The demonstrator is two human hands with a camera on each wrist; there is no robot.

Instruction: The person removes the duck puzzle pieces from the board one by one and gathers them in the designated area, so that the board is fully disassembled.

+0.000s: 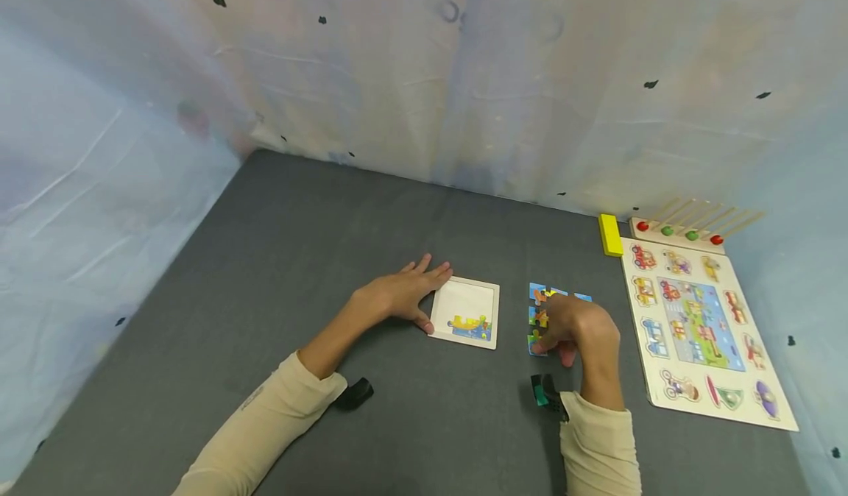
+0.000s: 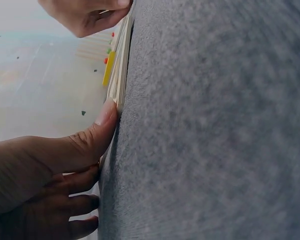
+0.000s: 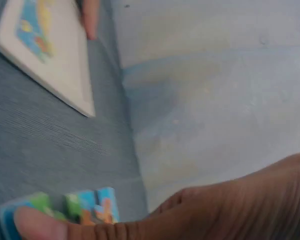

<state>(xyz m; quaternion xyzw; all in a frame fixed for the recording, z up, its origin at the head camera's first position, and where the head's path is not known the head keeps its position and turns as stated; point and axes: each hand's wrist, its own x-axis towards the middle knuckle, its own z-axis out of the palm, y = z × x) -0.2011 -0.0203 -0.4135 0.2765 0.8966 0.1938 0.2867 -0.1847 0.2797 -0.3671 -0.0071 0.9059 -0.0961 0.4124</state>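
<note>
My left hand (image 1: 405,293) lies at the left side of a square wooden puzzle tray (image 1: 466,281), fingers spread. Its thumb (image 2: 106,117) touches the tray's near left corner. Inside the tray, joined jigsaw pieces (image 1: 472,327) with a yellow and blue picture fill the near right part. To the right, my right hand (image 1: 573,323) is bent down over loose jigsaw pieces (image 1: 538,292) and pinches a green and blue jigsaw piece (image 3: 9,220), thumb on top. The other fingers are mostly hidden behind the hand.
At the right lies a large wooden picture board (image 1: 692,397) with vehicle shapes. Behind it stand a wooden base with thin sticks and red and green beads (image 1: 692,236), and a yellow block (image 1: 610,235). A draped sheet (image 1: 397,76) borders the dark grey table (image 1: 298,224).
</note>
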